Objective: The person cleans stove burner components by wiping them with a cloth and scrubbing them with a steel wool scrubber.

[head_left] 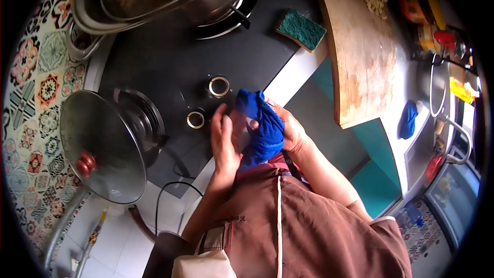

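Blue cloth in my R hand, ctr frame.
R gripping; L hand half-open just left, touch unclear; cloth's long axis ~vert.

On my feed, the right hand grips a bunched blue cloth in front of the apron. The left hand is loosely spread just beside the cloth; I can't make out whether its fingers touch it. Beyond the hands I see the black stove with two ringed knobs. A pot sits over the far burner, and a glass lid stands tilted beside the left burner. I spot a green sponge on the stove's right edge, near a wooden board bearing pale pieces. Patterned tiles line the left wall.
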Motion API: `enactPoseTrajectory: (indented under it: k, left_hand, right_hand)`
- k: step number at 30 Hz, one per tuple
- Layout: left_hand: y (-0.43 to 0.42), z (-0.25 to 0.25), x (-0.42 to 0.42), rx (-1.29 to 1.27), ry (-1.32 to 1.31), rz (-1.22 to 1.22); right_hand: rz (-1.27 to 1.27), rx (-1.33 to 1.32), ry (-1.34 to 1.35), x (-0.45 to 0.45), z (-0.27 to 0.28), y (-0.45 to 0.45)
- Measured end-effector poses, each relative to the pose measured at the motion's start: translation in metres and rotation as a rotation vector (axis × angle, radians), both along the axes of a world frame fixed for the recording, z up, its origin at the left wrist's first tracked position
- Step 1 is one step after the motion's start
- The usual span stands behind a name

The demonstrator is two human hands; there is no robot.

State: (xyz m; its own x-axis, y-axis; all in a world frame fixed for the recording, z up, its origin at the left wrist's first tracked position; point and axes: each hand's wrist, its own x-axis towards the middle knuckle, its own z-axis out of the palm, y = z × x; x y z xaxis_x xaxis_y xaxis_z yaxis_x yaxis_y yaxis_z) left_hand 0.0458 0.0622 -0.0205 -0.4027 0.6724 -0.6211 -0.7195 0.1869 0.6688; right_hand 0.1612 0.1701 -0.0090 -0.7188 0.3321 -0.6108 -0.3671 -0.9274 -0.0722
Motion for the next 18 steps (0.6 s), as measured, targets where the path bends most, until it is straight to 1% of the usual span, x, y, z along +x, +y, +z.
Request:
enactPoseTrajectory:
  k: [1, 2, 3, 4, 5, 6, 7, 8, 9, 11, 12, 15, 16, 17, 18]
  left_hand:
    - [-0.009, 0.003, 0.006, 0.095, 0.082, -0.115]
    - [-0.012, 0.008, 0.012, 0.125, 0.282, -0.219]
    - [-0.011, 0.018, 0.018, 0.156, 0.482, -0.320]
    - [-0.004, 0.030, 0.028, 0.099, 0.439, -0.257]
    - [-0.012, 0.024, 0.027, 0.004, 0.406, -0.320]
    - [-0.027, 0.012, 0.022, -0.094, 0.376, -0.381]
    - [-0.032, 0.009, 0.020, -0.193, 0.346, -0.441]
    - [-0.034, 0.009, 0.022, -0.272, 0.191, -0.274]
    - [-0.024, 0.021, 0.029, -0.350, 0.084, -0.088]
    - [-0.013, 0.034, 0.029, -0.418, 0.076, -0.034]
    - [-0.007, 0.038, 0.033, -0.440, 0.126, -0.011]
    - [-0.009, 0.034, 0.034, -0.275, 0.233, -0.134]
    - [-0.005, 0.037, 0.035, -0.353, 0.310, -0.154]
    - [-0.001, 0.041, 0.031, -0.435, 0.443, -0.197]
    - [0.001, 0.043, 0.020, -0.407, 0.710, -0.316]
  right_hand:
    - [-0.049, -0.055, -0.019, -0.004, 0.005, -0.002]
    - [-0.095, -0.115, -0.041, -0.004, 0.006, -0.005]
    - [-0.107, -0.142, -0.003, 0.000, -0.001, -0.008]
    - [-0.119, -0.169, 0.037, 0.004, -0.011, -0.011]
    - [-0.131, -0.195, 0.079, 0.008, -0.019, -0.012]
    - [-0.072, -0.169, -0.008, 0.012, -0.016, -0.009]
    - [-0.093, -0.163, -0.050, 0.014, -0.011, -0.008]
    - [-0.087, -0.154, -0.047, 0.020, -0.011, -0.007]
    - [-0.083, -0.148, -0.047, 0.028, -0.014, -0.009]
    - [0.050, 0.056, -0.052, 0.039, -0.024, -0.019]
    - [0.133, 0.220, -0.104, 0.044, -0.016, -0.017]
    - [0.198, 0.552, -0.059, 0.054, -0.026, -0.023]
    - [0.190, 0.526, -0.008, 0.057, -0.030, -0.020]
    - [0.185, 0.499, 0.043, 0.059, -0.032, -0.017]
    - [0.197, 0.461, 0.041, 0.060, -0.030, -0.012]
